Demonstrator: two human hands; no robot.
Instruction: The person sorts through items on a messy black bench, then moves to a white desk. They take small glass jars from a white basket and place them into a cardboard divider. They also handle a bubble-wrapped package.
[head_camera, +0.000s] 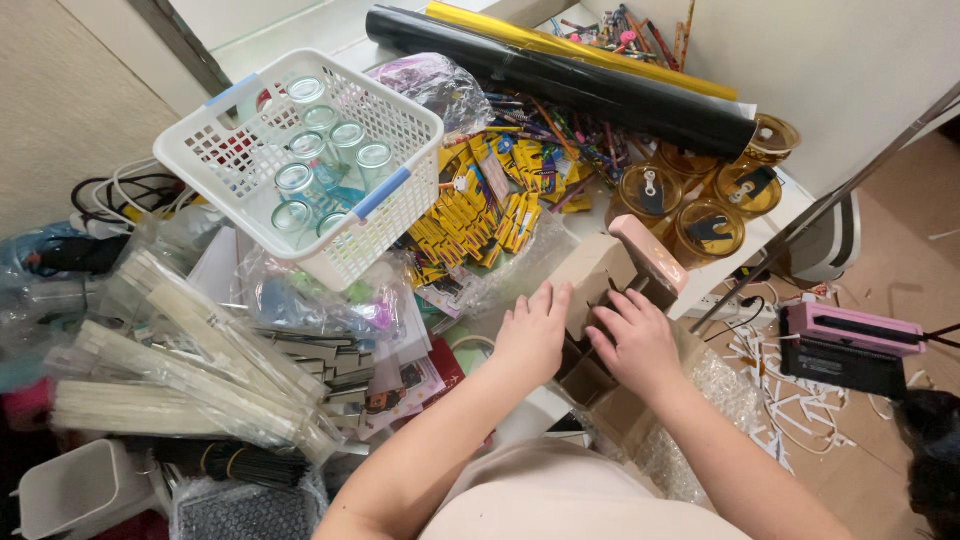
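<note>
Both hands are in a brown cardboard box (600, 290) at the bench edge — left hand (532, 335) flat on its flap, right hand (640, 345) curled inside, grip contents hidden — beside the white basket (300, 160).

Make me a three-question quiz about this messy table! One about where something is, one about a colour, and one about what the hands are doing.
1. Where are the small glass jars?
A. In the white basket
B. On the floor
C. Inside the cardboard box

2. What colour is the long roll nearest the jars with amber lids?
A. Red
B. Black
C. White

3. What are the left hand and right hand doing?
A. Holding scissors
B. Waving in the air
C. Resting on a cardboard box

Answers: 1 A, the jars stand inside the basket. 2 B, it is black, beside a gold roll. 3 C, both hands lie on the box.
</note>
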